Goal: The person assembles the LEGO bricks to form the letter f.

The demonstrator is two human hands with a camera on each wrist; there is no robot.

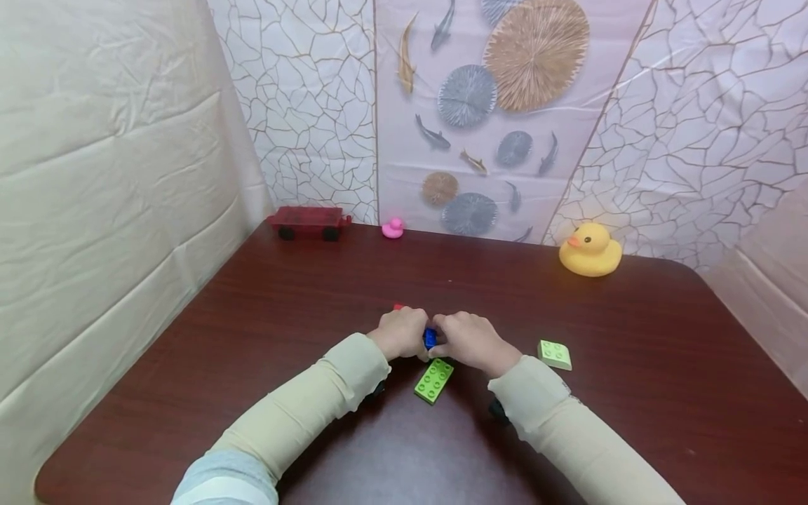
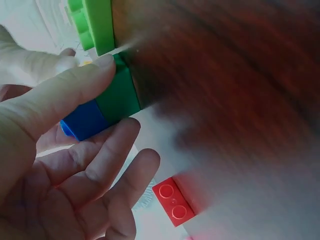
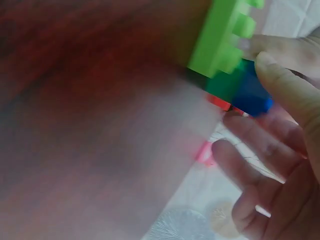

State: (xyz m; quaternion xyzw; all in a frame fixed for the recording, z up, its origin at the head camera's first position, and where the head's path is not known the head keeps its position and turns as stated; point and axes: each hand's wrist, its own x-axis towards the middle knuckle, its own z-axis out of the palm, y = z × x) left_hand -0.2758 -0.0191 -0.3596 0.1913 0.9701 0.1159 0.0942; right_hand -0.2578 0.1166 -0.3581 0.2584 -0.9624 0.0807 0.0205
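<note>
Near the middle of the table (image 1: 618,421), both hands meet on a short stack (image 1: 430,339): the blue brick (image 2: 86,122) sits on the green brick (image 2: 120,92). Left hand (image 1: 404,333): thumb and fingers pinch the stack, thumb tip on the green brick. Right hand (image 1: 470,339): thumb and fingers close about the blue brick; the right wrist view is blurred, so its pressure cannot be judged. Caution: uneven force from the two hands could tilt the joint and leave the blue brick askew or sprung loose. Fingers cover much of the stack, so a gap at the seam could go unnoticed. The lime brick (image 1: 433,381) lies near, on the person's side; a low wrist could displace it. A sideways slip could likewise knock the red brick (image 2: 173,201), just beyond the left hand.
</note>
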